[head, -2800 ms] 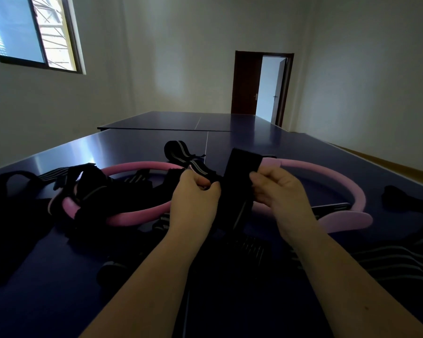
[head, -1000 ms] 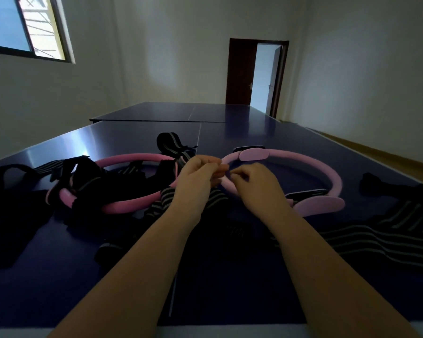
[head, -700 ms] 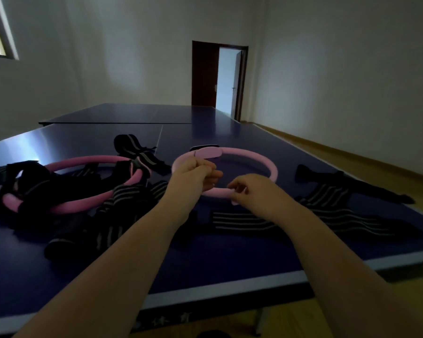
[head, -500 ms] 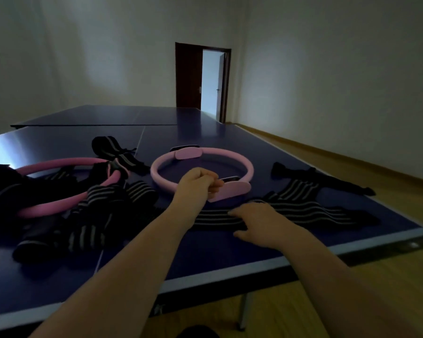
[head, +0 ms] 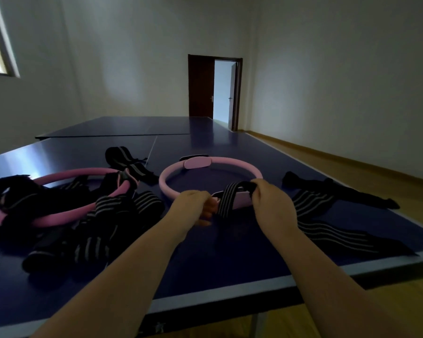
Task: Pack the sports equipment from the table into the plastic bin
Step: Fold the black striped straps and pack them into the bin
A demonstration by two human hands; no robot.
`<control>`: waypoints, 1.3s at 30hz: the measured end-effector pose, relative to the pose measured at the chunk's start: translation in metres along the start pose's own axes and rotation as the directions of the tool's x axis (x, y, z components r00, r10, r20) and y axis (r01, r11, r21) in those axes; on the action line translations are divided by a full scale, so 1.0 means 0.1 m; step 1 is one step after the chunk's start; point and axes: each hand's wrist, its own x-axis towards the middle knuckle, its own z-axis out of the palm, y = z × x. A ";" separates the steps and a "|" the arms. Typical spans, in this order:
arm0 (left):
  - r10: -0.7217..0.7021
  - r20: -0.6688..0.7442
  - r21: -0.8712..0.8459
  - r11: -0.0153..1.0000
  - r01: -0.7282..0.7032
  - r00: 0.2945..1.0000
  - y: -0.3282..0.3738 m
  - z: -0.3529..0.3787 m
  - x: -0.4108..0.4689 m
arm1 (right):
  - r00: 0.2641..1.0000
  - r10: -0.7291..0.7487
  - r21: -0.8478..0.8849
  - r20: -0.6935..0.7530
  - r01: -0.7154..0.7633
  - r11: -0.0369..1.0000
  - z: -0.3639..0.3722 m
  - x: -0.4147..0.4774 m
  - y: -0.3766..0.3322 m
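Item: striped band (head: 227,198), black with pale lines. It is held above the near rim of the centre pink ring (head: 242,167), stretched between both hands.
Left hand (head: 191,206): fingers curled at the band's lower end, apparently gripping it.
Right hand (head: 271,198): pinches the upper end.
Left of the ring: second pink ring (head: 71,173) tangled in dark striped wraps (head: 122,208).
Right of the ring: long striped wrap (head: 310,203) lying flat on the tabletop (head: 205,259).
Plastic bin: not in view.
Step in hand, as judged: gathering or folding this band for packing.
Next move calls for: bundling the limp band compactly, lifting it clear of the ring, then finding the bin.
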 end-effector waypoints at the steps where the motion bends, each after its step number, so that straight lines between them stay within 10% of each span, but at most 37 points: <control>1: 0.067 -0.010 0.066 0.996 -0.066 0.998 -0.07 -0.02 0.03 | 0.999 0.005 0.041 -0.052 -0.003 0.999 -0.05 0.03 -0.04; 8: -0.016 0.183 -0.175 0.983 0.048 0.983 -0.20 0.09 0.13 | 0.991 -0.031 0.135 -0.129 0.048 0.990 -0.15 0.13 -0.31; 12: 0.031 0.159 -0.525 0.849 0.057 0.987 -0.12 0.09 0.09 | 0.949 -0.280 0.307 0.142 0.226 0.924 -0.01 0.04 -0.42; 17: 0.071 -0.211 -0.423 0.892 -0.157 0.975 -0.16 -0.06 0.14 | 0.951 -0.110 0.609 0.288 -0.093 0.788 0.11 0.01 -0.35; 23: 0.176 -0.174 -0.479 0.844 -0.240 0.969 -0.12 -0.15 0.07 | 0.837 -0.187 0.538 0.514 -0.145 0.831 0.33 0.02 -0.15; 39: 0.318 -0.148 -0.585 0.735 -0.342 0.937 0.08 -0.62 -0.07 | 0.805 -0.122 0.801 0.580 -0.538 0.261 0.44 0.23 -0.68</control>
